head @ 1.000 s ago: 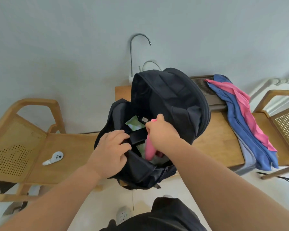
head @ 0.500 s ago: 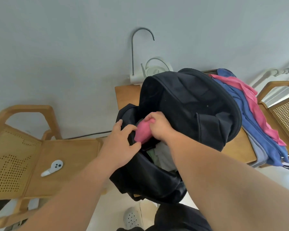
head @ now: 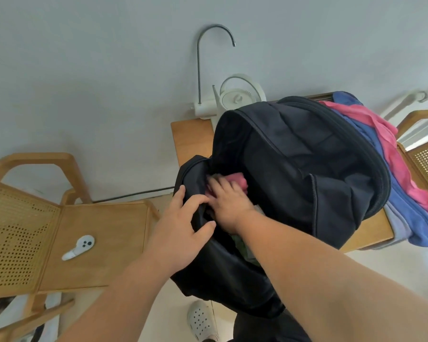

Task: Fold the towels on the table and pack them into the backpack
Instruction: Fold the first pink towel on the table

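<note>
Backpack mouth tight — right hand and pink towel fill it.

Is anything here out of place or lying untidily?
A white controller lies alone on the chair seat at left, unrelated to the packing. Unfolded towels hang in a heap over the right edge of the table, beside the backpack.

Matt black fabric backpack, soft pink cloth towel, smooth wooden table.
</note>
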### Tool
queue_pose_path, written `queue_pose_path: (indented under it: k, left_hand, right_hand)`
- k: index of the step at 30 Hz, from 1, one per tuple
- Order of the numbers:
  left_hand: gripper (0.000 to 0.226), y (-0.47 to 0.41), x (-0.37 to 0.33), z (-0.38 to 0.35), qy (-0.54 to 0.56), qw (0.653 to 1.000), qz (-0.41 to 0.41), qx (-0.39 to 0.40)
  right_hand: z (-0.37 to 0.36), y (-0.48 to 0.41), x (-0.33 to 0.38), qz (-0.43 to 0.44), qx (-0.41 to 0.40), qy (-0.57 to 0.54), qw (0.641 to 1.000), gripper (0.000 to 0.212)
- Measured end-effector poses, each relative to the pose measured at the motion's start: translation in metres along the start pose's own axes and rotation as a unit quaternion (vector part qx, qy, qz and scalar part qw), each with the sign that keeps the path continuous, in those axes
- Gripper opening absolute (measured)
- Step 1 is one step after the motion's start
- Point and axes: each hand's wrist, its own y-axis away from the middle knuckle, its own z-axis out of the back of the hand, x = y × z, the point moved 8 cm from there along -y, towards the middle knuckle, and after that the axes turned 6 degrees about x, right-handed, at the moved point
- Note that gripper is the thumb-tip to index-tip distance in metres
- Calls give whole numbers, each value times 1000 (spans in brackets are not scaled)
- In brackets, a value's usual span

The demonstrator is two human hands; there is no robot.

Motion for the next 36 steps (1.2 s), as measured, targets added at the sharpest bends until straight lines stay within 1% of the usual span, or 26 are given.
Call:
queue_pose_path:
  k: [1, 2, 3, 5, 7, 13, 16, 20, 23, 26, 27, 29, 30, 32, 34, 36]
  left_hand:
    - [42, 1, 0, 0, 0, 1000, 1, 0]
    - [42, 1, 0, 0, 2, 1000, 2, 0]
    - [43, 2, 0, 1, 3, 1000, 3, 1]
    - [44, 3, 1, 2, -3, 1000, 7, 3]
    - [45, 4, 4, 2, -12, 1000, 20, 7]
    - [46, 5, 9, -3, -22, 999, 22, 8]
    - [48, 5, 5, -4, -21, 1000, 13, 4]
    - [52, 4, -1, 0, -60, 998, 3, -25]
    - [53, 6, -16, 10, -65, 995, -19, -70]
    - [46, 4, -40, 28, -25, 988, -42, -149]
    - [42, 4, -54, 36, -10, 980, -66, -189]
    - [35, 8, -93, 50, 28, 953, -142, -266]
    - [32, 11, -114, 56, 50, 937, -183, -294]
    - [30, 15, -155, 61, 85, 910, -250, -320]
    - [30, 16, -191, 60, 93, 895, -293, -323]
    - [32, 15, -222, 55, 81, 887, -325, -317]
  right_hand:
    - [-12, 1, 5, 14, 66, 19, 998, 67]
    - [-26, 3, 6, 8, 129, 28, 991, 72]
    - [-38, 4, 3, -11, 173, 26, 985, 76]
    - [-55, 2, -6, -55, 209, 2, 976, 81]
    - [-62, -2, -14, -72, 219, -28, 973, 85]
    - [-54, -10, -21, -22, 203, -110, 973, 85]
    - [-45, 0, -17, -15, 185, -89, 979, 81]
    - [-15, 26, -8, -30, 149, -62, 986, 76]
    - [24, 58, -2, -38, 78, -44, 995, 81]
    - [73, 103, 0, -36, -51, -43, 997, 67]
    - [88, 119, 0, -28, -93, -43, 994, 62]
    - [113, 151, -2, 1, -162, -45, 986, 53]
    - [124, 167, -4, 11, -200, -43, 979, 48]
    - [143, 200, -18, -1, -288, -20, 957, 40]
    - [153, 233, -43, -21, -377, -18, 926, 30]
    - [159, 262, -76, -15, -456, -71, 887, 23]
